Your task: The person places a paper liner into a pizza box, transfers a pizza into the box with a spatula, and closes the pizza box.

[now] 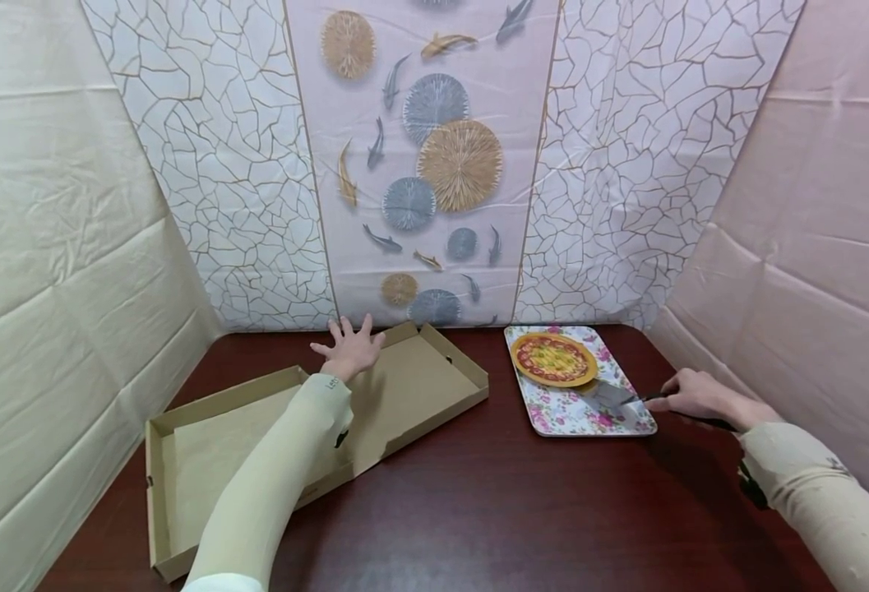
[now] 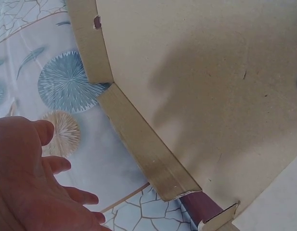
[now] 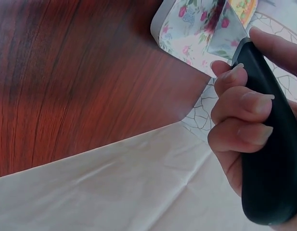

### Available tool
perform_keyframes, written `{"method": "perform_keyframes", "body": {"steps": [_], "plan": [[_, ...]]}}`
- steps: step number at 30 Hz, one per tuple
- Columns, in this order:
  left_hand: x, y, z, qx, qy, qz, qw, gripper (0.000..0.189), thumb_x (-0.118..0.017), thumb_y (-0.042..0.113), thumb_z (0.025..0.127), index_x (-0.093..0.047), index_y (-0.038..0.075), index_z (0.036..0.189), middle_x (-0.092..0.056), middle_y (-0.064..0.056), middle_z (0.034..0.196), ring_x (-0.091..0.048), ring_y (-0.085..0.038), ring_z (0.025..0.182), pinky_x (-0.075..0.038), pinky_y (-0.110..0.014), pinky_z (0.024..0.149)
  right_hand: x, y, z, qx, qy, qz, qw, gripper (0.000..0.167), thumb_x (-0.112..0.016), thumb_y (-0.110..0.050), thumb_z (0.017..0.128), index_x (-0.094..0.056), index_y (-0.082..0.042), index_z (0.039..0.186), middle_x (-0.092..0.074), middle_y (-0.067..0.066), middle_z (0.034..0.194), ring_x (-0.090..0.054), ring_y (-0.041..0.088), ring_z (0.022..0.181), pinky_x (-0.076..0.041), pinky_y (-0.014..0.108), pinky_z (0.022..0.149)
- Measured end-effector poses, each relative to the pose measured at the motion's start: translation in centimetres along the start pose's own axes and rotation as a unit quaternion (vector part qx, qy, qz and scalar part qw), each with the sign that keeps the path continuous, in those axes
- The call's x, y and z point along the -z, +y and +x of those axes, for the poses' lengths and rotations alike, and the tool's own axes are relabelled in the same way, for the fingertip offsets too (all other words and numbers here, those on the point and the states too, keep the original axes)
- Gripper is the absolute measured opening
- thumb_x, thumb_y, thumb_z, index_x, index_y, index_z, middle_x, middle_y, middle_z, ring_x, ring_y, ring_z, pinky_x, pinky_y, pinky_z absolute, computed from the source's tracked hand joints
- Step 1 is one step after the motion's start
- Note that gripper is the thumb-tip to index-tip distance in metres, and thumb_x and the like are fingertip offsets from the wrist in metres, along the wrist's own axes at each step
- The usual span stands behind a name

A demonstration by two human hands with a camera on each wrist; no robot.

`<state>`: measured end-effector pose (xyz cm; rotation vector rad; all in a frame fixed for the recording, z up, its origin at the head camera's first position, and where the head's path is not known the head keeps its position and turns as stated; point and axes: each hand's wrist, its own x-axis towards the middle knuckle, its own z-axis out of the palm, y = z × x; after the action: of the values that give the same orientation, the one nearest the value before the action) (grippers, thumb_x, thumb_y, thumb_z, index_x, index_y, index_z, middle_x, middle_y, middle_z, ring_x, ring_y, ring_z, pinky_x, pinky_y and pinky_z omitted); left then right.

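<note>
My right hand (image 1: 696,396) grips the black handle (image 3: 271,139) of a pizza server, whose metal blade (image 1: 606,395) lies low over a floral tray (image 1: 552,419). The blade's tip is at the near edge of a small pizza (image 1: 554,359) with a yellow-orange rim, on the tray's far part. My left hand (image 1: 353,347) is held with fingers spread above the lid of an opened cardboard pizza box (image 1: 419,382). In the left wrist view the hand (image 2: 37,178) grips nothing, and its shadow falls on the cardboard.
The box's other half (image 1: 219,436), lined with a paler sheet, lies at the left under my forearm. A dark red-brown table (image 1: 464,510) carries everything. Patterned cloth (image 1: 434,164) hangs behind it, and plain cloth walls (image 1: 57,288) stand at both sides.
</note>
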<state>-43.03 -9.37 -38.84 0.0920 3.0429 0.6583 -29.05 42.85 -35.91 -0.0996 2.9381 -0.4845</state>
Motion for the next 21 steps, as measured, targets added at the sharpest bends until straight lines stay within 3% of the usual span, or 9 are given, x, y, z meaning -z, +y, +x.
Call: {"method": "perform_keyframes", "body": {"steps": [10,16,21], "plan": [[0.15,-0.09,-0.05,0.002,0.003,-0.001,1.0,0.061,-0.025,0.049,0.102,-0.011,0.024,0.156,0.006,-0.026,0.16,0.014,-0.046,0.146,0.005,-0.079,0.103,-0.23,0.2,0.36,-0.002,-0.004,0.009,0.9999,0.032,-0.066,-0.04,0.086,-0.063,-0.012,0.071,-0.051,-0.003,0.048,-0.045,0.007,0.035,-0.044,0.03,0.042],[0.18,0.03,0.0,0.002,-0.002,-0.007,1.0,0.062,-0.025,0.049,0.102,-0.01,0.024,0.156,0.009,-0.025,0.16,0.018,-0.045,0.145,0.008,-0.079,0.103,-0.52,0.12,0.47,0.011,0.012,-0.007,0.9998,0.033,-0.066,-0.04,0.086,-0.064,-0.012,0.069,-0.052,-0.005,0.049,-0.046,0.007,0.039,-0.043,0.029,0.05],[0.18,0.19,-0.06,0.003,-0.002,-0.005,1.0,0.061,-0.025,0.05,0.102,-0.01,0.025,0.156,0.009,-0.025,0.16,0.017,-0.045,0.146,0.008,-0.079,0.103,-0.82,-0.04,0.47,0.014,0.019,-0.006,0.9997,0.033,-0.067,-0.042,0.085,-0.065,-0.012,0.07,-0.052,-0.006,0.048,-0.046,0.006,0.038,-0.044,0.029,0.049]]}}
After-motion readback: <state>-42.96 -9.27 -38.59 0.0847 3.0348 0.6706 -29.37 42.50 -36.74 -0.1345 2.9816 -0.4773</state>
